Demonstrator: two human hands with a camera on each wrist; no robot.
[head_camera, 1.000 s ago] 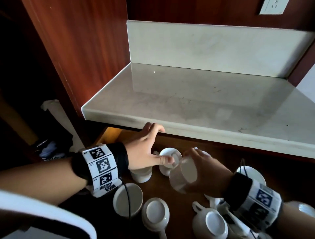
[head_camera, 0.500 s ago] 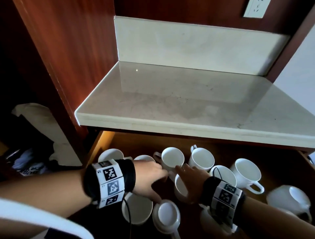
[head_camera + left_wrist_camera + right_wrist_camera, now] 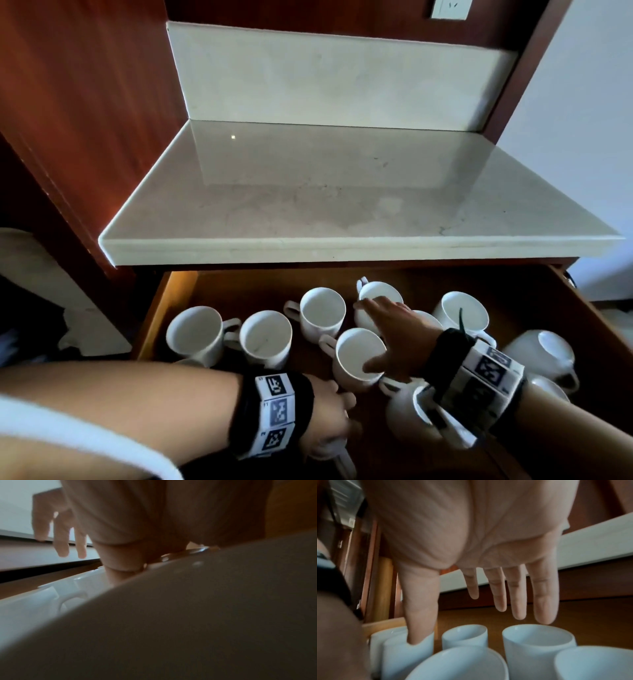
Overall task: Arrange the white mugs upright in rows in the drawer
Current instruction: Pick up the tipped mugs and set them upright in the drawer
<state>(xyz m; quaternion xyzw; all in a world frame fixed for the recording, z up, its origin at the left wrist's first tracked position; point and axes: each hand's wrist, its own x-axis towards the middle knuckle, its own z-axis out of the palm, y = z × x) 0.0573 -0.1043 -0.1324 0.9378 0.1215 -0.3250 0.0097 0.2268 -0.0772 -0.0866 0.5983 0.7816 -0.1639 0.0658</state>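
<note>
Several white mugs stand upright in the open wooden drawer (image 3: 161, 308), among them one at the far left (image 3: 197, 330) and one in the middle (image 3: 359, 356). My right hand (image 3: 387, 329) is spread above them with straight fingers and holds nothing. Its thumb (image 3: 419, 615) dips at the rim of a mug (image 3: 399, 660). My left hand (image 3: 339, 425) curls down over an upside-down mug (image 3: 337, 457) at the near edge. In the left wrist view that mug (image 3: 188, 615) fills the frame, with one finger (image 3: 120, 566) on it.
A pale stone countertop (image 3: 342, 205) overhangs the drawer's back. A mug (image 3: 544, 353) lies on its side at the right, and another one (image 3: 407, 414) sits under my right wrist. Red-brown cabinet panels rise on the left.
My right hand set its tilted mug upright in the middle and let go. My left hand drew back from the rear mugs onto the upside-down one near me.
</note>
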